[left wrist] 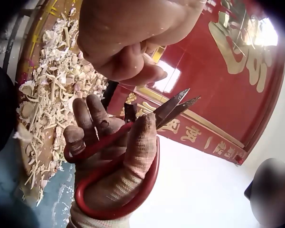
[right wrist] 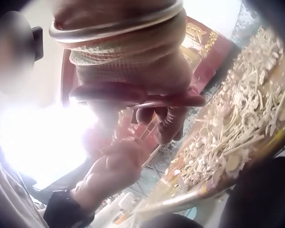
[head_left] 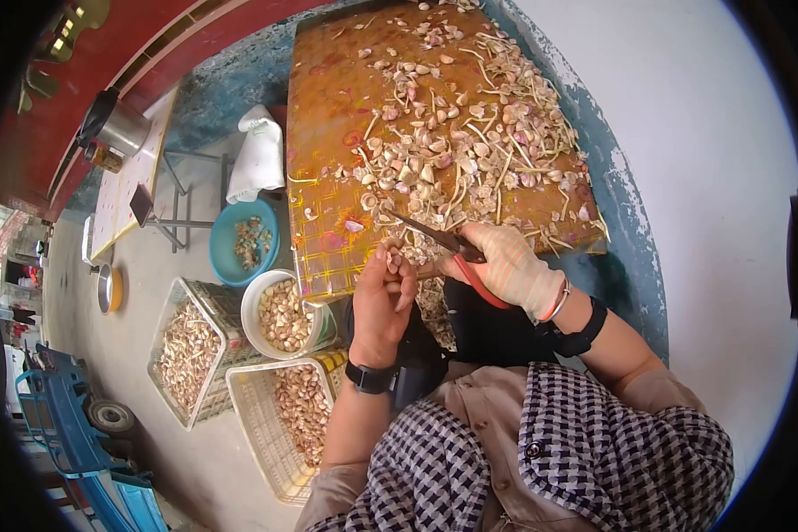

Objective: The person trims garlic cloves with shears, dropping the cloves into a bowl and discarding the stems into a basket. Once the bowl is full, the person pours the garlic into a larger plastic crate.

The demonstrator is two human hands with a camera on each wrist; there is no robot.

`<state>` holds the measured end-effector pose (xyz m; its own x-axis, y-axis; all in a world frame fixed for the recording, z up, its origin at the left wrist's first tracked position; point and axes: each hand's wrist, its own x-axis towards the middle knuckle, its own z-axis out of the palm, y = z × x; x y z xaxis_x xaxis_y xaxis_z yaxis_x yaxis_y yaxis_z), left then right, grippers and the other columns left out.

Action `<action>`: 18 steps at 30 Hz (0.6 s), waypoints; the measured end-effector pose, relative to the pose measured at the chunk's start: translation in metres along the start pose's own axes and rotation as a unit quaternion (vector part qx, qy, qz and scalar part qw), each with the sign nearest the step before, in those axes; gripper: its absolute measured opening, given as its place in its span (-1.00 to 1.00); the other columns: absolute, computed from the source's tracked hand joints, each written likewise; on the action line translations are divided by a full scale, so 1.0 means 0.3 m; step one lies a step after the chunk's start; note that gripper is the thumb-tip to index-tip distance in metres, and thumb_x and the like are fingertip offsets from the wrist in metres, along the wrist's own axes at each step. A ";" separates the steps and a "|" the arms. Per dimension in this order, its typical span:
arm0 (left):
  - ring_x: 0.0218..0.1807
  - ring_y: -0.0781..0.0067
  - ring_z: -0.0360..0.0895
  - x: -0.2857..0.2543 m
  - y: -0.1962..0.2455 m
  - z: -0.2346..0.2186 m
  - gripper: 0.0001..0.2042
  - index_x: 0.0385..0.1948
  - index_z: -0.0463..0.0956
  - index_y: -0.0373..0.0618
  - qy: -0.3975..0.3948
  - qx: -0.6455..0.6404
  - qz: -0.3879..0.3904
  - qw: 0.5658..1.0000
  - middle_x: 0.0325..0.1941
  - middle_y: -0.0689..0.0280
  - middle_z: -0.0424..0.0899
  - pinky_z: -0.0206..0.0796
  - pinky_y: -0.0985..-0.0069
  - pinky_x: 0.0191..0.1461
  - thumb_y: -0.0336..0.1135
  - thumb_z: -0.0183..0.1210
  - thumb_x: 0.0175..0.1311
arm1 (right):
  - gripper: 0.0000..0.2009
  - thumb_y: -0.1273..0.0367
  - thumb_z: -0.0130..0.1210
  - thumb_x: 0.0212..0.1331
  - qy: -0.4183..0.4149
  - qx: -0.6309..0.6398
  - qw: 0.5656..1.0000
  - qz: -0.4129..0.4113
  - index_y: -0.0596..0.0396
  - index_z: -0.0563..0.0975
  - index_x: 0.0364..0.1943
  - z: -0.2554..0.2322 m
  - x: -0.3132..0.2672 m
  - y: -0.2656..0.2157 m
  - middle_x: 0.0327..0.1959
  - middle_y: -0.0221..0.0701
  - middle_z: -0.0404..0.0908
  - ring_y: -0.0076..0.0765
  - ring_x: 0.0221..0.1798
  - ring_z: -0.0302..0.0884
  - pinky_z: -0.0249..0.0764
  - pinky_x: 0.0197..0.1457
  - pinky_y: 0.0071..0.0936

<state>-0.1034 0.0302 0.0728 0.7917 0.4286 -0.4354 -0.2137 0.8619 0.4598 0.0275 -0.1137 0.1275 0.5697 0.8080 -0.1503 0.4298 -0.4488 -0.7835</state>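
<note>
My bare left hand (head_left: 384, 306) pinches a small piece of garlic (head_left: 394, 260) at the table's near edge. In a striped work glove, my right hand (head_left: 505, 270) grips red-handled scissors (head_left: 481, 282), their dark blades pointing left above my left fingertips. The left wrist view shows the scissors' blades (left wrist: 173, 107) slightly parted near my left hand (left wrist: 133, 38), with the gloved fingers through the red handles. Glare washes out part of my left hand (right wrist: 111, 171) in the right wrist view. Garlic cloves (head_left: 426, 168), stalks and skins cover much of the tabletop beyond both hands.
Left of the table (head_left: 315, 195) stand a blue basin (head_left: 217, 248), a white bucket (head_left: 250, 315) of cloves and two crates (head_left: 248, 399) of garlic. A white sack (head_left: 259, 155) hangs beside the table's left edge. A wall (head_left: 629, 213) runs along the right.
</note>
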 end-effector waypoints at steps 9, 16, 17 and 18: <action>-0.74 0.59 0.22 -0.085 -0.040 0.009 -0.73 -0.38 0.42 -0.10 0.014 0.130 -0.036 0.991 -0.61 0.39 0.42 -0.11 0.65 -0.72 -0.18 -0.17 0.43 | -0.72 0.30 0.26 -0.02 -0.023 0.037 0.976 -0.215 0.15 0.58 -0.25 0.105 0.053 -0.033 -0.27 -0.18 0.59 0.02 -0.19 0.57 0.50 -0.16 -0.26; -0.73 0.67 0.08 -0.114 -0.108 -0.044 -0.66 -0.29 0.42 -0.06 -0.042 0.127 0.077 0.988 -0.66 0.45 0.31 -0.05 0.68 -0.68 0.01 -0.15 0.50 | -0.71 0.29 0.29 0.01 -0.081 0.174 0.980 -0.049 0.20 0.59 -0.24 0.120 0.028 -0.034 -0.50 -0.32 0.62 -0.47 -0.42 0.56 0.49 -0.28 -0.46; -0.73 0.67 0.09 -0.118 -0.111 -0.060 -0.66 -0.29 0.41 -0.06 -0.046 0.123 0.076 0.988 -0.67 0.44 0.30 -0.04 0.68 -0.68 0.01 -0.14 0.50 | -0.72 0.31 0.27 0.03 -0.101 0.177 0.978 -0.041 0.21 0.59 -0.23 0.116 0.031 -0.029 -0.48 -0.33 0.63 -0.50 -0.43 0.55 0.48 -0.29 -0.48; -0.73 0.66 0.11 -0.125 -0.110 -0.062 -0.66 -0.30 0.41 -0.06 -0.057 0.119 0.073 0.989 -0.67 0.44 0.30 -0.03 0.67 -0.68 0.02 -0.13 0.50 | -0.73 0.32 0.26 0.05 -0.115 0.177 0.977 -0.034 0.22 0.60 -0.23 0.113 0.034 -0.037 -0.46 -0.33 0.65 -0.53 -0.43 0.55 0.48 -0.30 -0.51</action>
<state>-0.1366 -0.0092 0.0596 0.8247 0.4986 -0.2669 -0.2002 0.6988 0.6868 0.0048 -0.0874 0.1144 0.3586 0.9139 -0.1905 0.1687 -0.2641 -0.9496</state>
